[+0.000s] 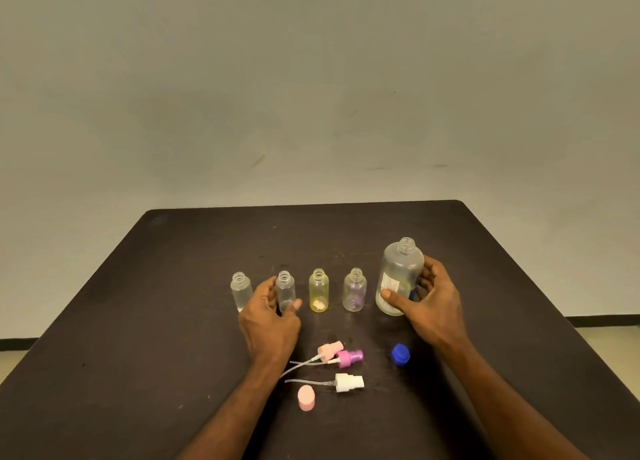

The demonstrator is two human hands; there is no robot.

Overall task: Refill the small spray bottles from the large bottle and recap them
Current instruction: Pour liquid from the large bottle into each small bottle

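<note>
We count four small bottles in row on dark table (173, 286), all uncapped: frosted bottle (241, 290), clear bottle (286, 290), yellow bottle (319, 290), purple bottle (354, 289). One large bottle (398, 276) at row's right end, open. Three spray heads: pink spray head (330, 351), magenta spray head (349, 358), white spray head (349, 382); one pink cap (306, 397), one blue cap (400, 354). Left hand (268, 316) grasps clear bottle; right hand (431, 304) grasps large bottle. Large bottle's label unreadable; liquid levels hard to judge.

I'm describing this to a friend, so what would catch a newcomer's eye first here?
Two hands at mid-table: the right hand grips the large bottle, uncapped, and the left hand holds the second small bottle in a row of four open ones. Nearer the camera lie loose spray tops and a blue cap.
</note>
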